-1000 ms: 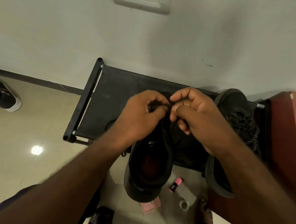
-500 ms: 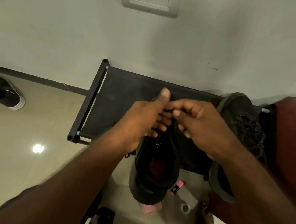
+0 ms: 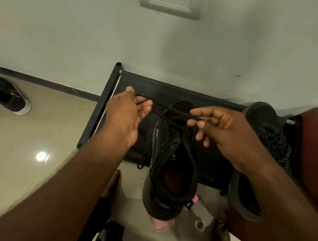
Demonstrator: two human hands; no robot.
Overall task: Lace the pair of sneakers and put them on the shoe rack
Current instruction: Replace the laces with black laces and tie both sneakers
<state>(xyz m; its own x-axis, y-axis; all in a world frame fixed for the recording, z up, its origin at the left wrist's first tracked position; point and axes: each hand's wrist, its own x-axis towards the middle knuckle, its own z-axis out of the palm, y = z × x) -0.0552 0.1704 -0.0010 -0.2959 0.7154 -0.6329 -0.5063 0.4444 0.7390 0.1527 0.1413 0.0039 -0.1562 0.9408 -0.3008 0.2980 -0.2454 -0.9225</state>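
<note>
Left hand: the left hand (image 3: 125,117) is over the left part of the rack, thumb up and fingers loosely curled round one strand of the black flecked lace (image 3: 174,113).
Right hand: the right hand (image 3: 226,135) pinches the other strand between thumb and forefinger, its other fingers half bent and spread below.
Lace: it is stretched between the two hands above the front of the shoe, the strands crossing there; one end hangs down past the rack's front edge, below the left hand.
Sneaker in work: the black low-top fabric sneaker (image 3: 170,172) lies with its toe on the rack and its heel out over the front edge, opening upward.
Second sneaker: the matching black laced sneaker (image 3: 261,131) sits at the rack's right end, its heel also past the front edge.
Shoe rack: the black fabric-shelf shoe rack with a tube frame (image 3: 104,105) stands against the pale wall.
Surroundings: a white wall socket (image 3: 170,1) above, a dark white-soled shoe (image 3: 7,97) on the beige floor at left, and a red-brown wooden cabinet (image 3: 316,156) at right.
</note>
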